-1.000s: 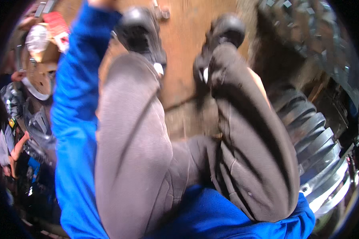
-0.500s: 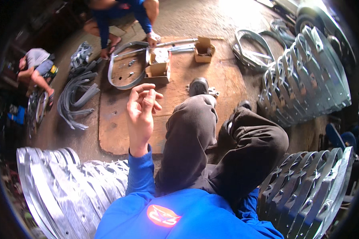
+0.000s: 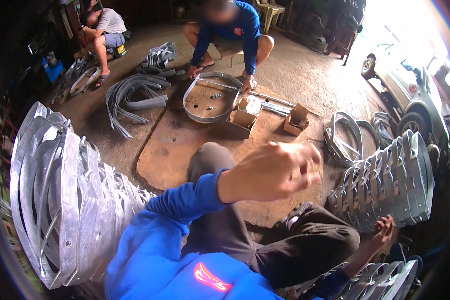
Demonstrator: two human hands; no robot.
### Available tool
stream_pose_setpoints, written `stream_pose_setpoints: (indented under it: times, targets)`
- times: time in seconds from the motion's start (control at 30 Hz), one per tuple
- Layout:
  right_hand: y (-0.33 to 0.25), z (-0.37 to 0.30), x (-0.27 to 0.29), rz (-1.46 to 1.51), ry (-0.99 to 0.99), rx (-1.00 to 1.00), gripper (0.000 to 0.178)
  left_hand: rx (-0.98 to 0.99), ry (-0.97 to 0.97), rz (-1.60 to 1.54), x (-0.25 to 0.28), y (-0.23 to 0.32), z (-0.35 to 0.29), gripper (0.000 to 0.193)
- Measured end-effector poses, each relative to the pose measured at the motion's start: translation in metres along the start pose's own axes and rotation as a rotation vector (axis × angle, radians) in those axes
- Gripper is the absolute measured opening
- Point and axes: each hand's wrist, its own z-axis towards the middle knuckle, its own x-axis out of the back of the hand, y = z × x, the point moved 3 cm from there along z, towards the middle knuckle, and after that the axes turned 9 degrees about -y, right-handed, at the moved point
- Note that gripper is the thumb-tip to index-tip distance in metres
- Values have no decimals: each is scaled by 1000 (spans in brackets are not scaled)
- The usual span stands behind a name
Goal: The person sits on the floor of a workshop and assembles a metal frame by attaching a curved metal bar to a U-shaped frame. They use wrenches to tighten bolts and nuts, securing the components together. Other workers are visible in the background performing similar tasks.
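Holding the left hand (image 3: pixel 266 173) above the wooden board (image 3: pixel 170 150) with blurred, loosely spread fingers, and the right hand (image 3: pixel 381 233) with half-curled fingers near the metal hoop stack (image 3: pixel 380 182) right of the board.

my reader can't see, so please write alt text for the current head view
A seated person in blue holds their blurred left grip over a wooden board, with the right grip near stacked metal hoops. Across the board, a co-worker crouches at a single metal hoop beside cardboard boxes.
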Motion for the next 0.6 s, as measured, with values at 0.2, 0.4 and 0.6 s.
stream_pose_setpoints:
  times: [0.2, 0.4, 0.6]
  targets:
    - [-45, 90, -103, -272, -519, 167, 24, -114, -717, 356, -47, -65, 7, 41]
    - [-1, 93, -222, -462, -927, 134, 9, -122, -797, 439, -84, -135, 4, 38]
    - [224, 90, -235, -469, -1318, -71, 13, 34, -998, 347, -79, -165, 11, 44]
